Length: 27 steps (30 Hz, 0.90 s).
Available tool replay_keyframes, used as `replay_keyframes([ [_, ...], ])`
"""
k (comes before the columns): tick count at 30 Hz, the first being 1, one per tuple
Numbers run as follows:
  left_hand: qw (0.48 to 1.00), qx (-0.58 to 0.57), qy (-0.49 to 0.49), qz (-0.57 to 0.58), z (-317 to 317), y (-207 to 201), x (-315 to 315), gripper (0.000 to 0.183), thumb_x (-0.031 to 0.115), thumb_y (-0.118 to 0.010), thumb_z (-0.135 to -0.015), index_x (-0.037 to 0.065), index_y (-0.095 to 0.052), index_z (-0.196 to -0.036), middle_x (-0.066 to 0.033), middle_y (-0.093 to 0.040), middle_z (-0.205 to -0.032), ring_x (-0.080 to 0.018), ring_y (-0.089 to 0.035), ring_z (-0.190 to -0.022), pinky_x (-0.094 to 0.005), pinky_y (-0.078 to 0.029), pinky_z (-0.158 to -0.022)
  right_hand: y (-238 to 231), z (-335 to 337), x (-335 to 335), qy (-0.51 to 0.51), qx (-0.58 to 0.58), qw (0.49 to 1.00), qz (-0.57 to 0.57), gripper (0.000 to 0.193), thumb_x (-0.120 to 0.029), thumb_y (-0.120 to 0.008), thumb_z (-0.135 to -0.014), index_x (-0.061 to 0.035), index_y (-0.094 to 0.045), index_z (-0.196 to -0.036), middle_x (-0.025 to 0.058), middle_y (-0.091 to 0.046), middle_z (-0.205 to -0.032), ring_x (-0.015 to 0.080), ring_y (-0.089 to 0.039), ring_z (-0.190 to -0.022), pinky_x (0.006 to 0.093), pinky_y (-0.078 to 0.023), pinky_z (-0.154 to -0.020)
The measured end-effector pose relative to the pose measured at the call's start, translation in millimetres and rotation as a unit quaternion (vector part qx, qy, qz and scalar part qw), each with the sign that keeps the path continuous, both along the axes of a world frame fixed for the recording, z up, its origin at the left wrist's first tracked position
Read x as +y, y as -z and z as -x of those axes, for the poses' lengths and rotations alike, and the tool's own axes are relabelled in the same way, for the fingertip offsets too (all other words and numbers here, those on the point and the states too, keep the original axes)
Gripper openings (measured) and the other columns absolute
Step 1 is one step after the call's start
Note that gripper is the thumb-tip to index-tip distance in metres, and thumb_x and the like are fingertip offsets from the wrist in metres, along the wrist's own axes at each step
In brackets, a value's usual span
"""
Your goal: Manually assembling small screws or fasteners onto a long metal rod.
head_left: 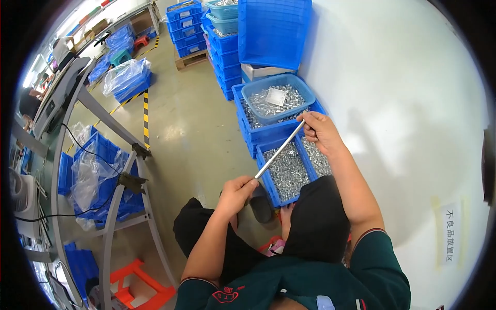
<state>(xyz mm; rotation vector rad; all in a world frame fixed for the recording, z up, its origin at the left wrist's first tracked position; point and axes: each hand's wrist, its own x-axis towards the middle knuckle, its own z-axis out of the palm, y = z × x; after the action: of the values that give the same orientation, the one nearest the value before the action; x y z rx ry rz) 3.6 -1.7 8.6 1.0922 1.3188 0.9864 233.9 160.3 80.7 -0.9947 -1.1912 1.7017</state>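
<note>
Two-handed, clamps silver rod (279, 155); slants from left hand (237, 196) forward-right to right hand (321, 132), the one nearer blue tub (274, 81).

White wall (392, 62) bearing taped paper sign (448, 232); grey-green floor (191, 150) stretching left of wall, reflecting light; black-yellow tape (146, 119) running farther left of wall; grey-framed counter (106, 118) standing beyond, far left of wall.
</note>
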Motion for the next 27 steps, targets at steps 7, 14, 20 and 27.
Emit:
replay_keyframes([
  [7, 0.998, -0.054, -0.004, -0.022, -5, -6, 10, 0.023, 0.021, -0.053, -0.087, -0.001, -0.062, -0.084, 0.0025, -0.049, -0.061, -0.0066, -0.043, -0.059, -0.0226, -0.034, -0.054, -11, 24, -22, -0.194, -0.107, 0.975, 0.0, 0.023, -0.022, -0.06, -0.085, -0.0021, -0.063, -0.094, -0.0025, -0.044, -0.059, 0.0044, -0.036, -0.048, 0.0197, -0.026, -0.041],
  [14, 0.997, -0.056, -0.006, -0.056, -11, 3, 12, 0.023, 0.022, -0.053, -0.087, 0.0, -0.062, -0.084, 0.0036, -0.048, -0.06, -0.0056, -0.042, -0.058, -0.022, -0.033, -0.054, 9, -35, -43, -0.061, -0.191, 0.978, -0.05, 0.02, -0.017, -0.054, -0.086, -0.0004, -0.062, -0.094, -0.0001, -0.052, -0.067, 0.0068, -0.047, -0.059, 0.0195, -0.037, -0.05],
  [20, 0.997, -0.045, -0.061, -0.024, -5, -1, 3, 0.023, 0.022, -0.053, -0.088, 0.0, -0.062, -0.084, 0.0036, -0.048, -0.061, -0.0049, -0.042, -0.057, -0.0212, -0.032, -0.052, 116, -218, -151, 0.011, -0.582, 0.813, -0.007, 0.029, -0.028, -0.061, -0.077, 0.001, -0.062, -0.082, 0.0135, -0.061, -0.068, 0.023, -0.058, -0.061, 0.035, -0.044, -0.058],
  [27, 0.996, -0.045, -0.068, -0.022, -1, -7, 0, 0.021, 0.019, -0.052, -0.088, -0.001, -0.061, -0.086, 0.0031, -0.047, -0.061, -0.0044, -0.04, -0.056, -0.0208, -0.032, -0.051, 147, -311, -301, -0.11, -0.737, 0.646, 0.165, 0.031, -0.027, -0.067, -0.07, -0.005, -0.065, -0.092, 0.0192, -0.062, -0.091, 0.0297, -0.062, -0.083, 0.0388, -0.049, -0.073],
])
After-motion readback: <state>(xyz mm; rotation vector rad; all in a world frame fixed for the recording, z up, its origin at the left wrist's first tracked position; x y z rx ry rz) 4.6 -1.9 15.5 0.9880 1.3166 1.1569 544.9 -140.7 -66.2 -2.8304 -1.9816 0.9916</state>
